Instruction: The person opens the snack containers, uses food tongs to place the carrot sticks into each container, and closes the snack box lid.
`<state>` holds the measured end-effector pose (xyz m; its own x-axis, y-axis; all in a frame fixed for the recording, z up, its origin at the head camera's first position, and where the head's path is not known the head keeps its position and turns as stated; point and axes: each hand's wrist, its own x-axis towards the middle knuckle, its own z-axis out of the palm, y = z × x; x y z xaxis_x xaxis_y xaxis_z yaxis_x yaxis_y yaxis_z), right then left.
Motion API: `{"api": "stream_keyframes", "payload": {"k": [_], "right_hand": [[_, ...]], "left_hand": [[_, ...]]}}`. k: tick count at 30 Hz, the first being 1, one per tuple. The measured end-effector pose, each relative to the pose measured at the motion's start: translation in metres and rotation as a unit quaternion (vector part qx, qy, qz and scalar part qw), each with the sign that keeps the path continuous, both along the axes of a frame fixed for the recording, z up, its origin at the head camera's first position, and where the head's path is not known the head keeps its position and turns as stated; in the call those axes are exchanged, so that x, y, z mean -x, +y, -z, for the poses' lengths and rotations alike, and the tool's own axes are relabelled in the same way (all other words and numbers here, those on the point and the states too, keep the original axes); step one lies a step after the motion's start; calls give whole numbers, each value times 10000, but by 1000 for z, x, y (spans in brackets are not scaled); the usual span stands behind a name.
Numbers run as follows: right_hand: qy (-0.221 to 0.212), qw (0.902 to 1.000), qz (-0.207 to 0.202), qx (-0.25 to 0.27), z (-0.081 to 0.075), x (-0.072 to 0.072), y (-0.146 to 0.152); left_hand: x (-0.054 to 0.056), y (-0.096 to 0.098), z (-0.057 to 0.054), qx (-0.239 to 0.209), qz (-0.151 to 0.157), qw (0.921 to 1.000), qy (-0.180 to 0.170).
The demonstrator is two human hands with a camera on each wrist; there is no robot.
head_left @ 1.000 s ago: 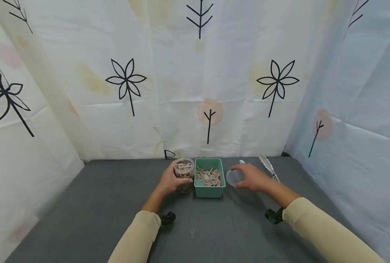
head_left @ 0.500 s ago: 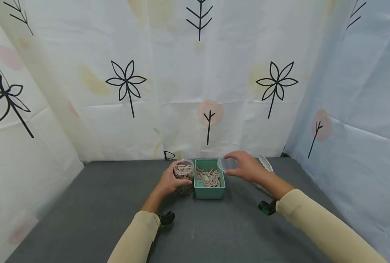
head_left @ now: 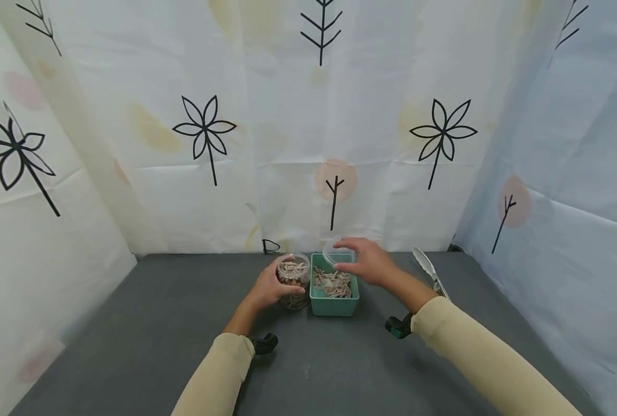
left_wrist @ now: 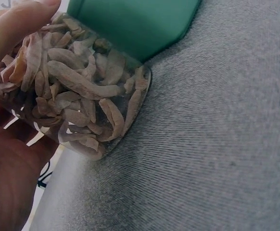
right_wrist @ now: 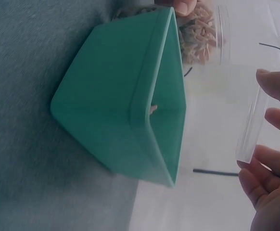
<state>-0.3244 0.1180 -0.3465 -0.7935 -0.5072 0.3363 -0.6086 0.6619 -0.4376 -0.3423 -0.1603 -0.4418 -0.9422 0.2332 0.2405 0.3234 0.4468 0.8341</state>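
Observation:
A clear jar (head_left: 294, 276) filled with pale brown dried strips stands on the table, its top uncovered. My left hand (head_left: 268, 287) grips the jar from its left side; the strips (left_wrist: 82, 86) show through its wall in the left wrist view. Right beside the jar sits a green rectangular bin (head_left: 334, 307) with more of the same strips (head_left: 333, 283) inside. Above the back of the bin, my right hand (head_left: 365, 261) holds a clear round lid (head_left: 334, 254) by its edge. The right wrist view shows the lid (right_wrist: 253, 127) between thumb and fingers, apart from the bin.
Metal tongs (head_left: 429, 268) lie at the back right of the grey table (head_left: 308, 370), partly behind the right forearm. A white patterned cloth (head_left: 287, 115) hangs behind the table and along both sides.
My right hand has lifted the lid from the right of the bin and carried it left, over the bin towards the jar. My left hand stays on the jar.

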Motion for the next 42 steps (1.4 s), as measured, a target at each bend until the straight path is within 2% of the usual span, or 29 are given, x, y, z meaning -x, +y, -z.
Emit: {"api": "stream_keyframes", "payload": {"k": [11,13,15,18,20,22,28,34,42], "right_hand": [[-213,9989,-426,-36,8,5,-32],[-148,9985,-522,-60,11,6,-37],[-83,9981,-608,-105,13,8,-42],[-55,9972,-729,-131,14,8,-48],[-87,9965,-824,-147,14,9,-52],[-116,9954,-943,-141,14,10,-55],[-208,9923,-1208,-158,14,12,-64],[-464,9903,-1283,-271,10,14,-72],[-554,9873,-1340,-647,7,15,-77]], "left_hand": [[1,-4,-3,-104,434,9989,-136],[-6,-4,-12,-125,571,9982,-142],[-8,-5,-14,-122,675,9976,-126],[-8,-5,-14,-135,760,9968,-195],[-2,-6,-6,-175,766,9967,-199],[-1,-5,-3,-236,766,9966,-213],[-2,-6,-4,-422,927,9946,-215],[-2,-9,-3,-467,1086,9928,-210],[-2,-10,-2,-513,1151,9917,-239]]}}
